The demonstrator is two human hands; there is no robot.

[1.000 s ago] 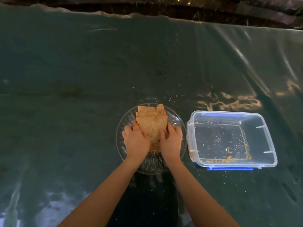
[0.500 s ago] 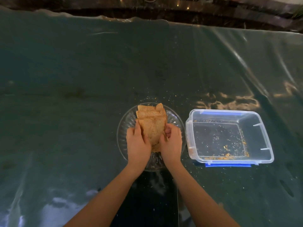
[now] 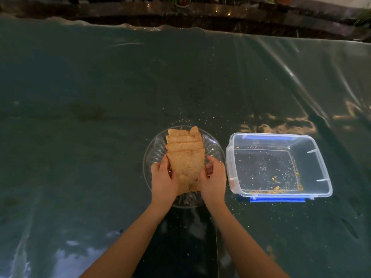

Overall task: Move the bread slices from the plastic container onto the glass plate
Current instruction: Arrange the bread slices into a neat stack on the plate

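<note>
Both hands, left point(image 3: 163, 178) and right point(image 3: 213, 177), grip closed on bread slices point(image 3: 185, 155), glass plate point(image 3: 152, 153), dark glossy plastic-covered table point(image 3: 100, 97)

It looked like a home eating spot, dim and informal. The desk point(image 3: 100, 97) was covered by a dark cloth under a wrinkled clear plastic sheet point(image 3: 301, 63), strewn with crumbs point(image 3: 202, 118), and carried everyday tableware: a cut-glass plate point(image 3: 154, 153) and a plastic food container point(image 3: 321, 167). Behind it ran a dark ledge point(image 3: 200, 15) with what seemed potted plants.
</note>
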